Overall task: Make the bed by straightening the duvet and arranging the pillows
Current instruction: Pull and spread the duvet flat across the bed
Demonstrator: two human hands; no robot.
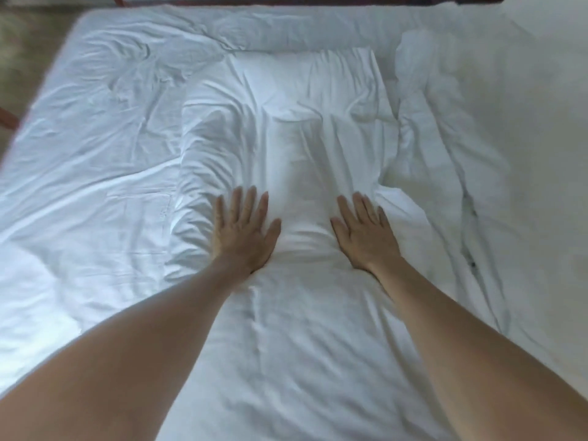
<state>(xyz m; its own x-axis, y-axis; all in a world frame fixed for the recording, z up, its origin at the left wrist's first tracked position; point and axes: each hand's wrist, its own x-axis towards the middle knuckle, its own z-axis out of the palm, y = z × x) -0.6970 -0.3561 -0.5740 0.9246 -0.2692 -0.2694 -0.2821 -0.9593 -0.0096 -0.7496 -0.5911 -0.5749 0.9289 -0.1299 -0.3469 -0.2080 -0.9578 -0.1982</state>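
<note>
A white pillow (299, 128) lies lengthwise in the middle of the bed, creased and dented along its centre. My left hand (243, 229) presses flat on its left part, fingers spread and palm down. A little to the right, my right hand (366, 232) lies flat the same way on the pillow's right part. Neither hand grips any cloth. A rumpled white duvet (461, 173) bunches in folds along the right side of the pillow. The wrinkled white sheet (95, 148) covers the mattress to the left.
The bed's left edge (38, 103) runs diagonally, with brownish floor (19, 46) beyond it. A dark reddish frame (286, 0) shows along the far end of the bed. A small dark spot (473, 264) sits in a duvet fold at the right.
</note>
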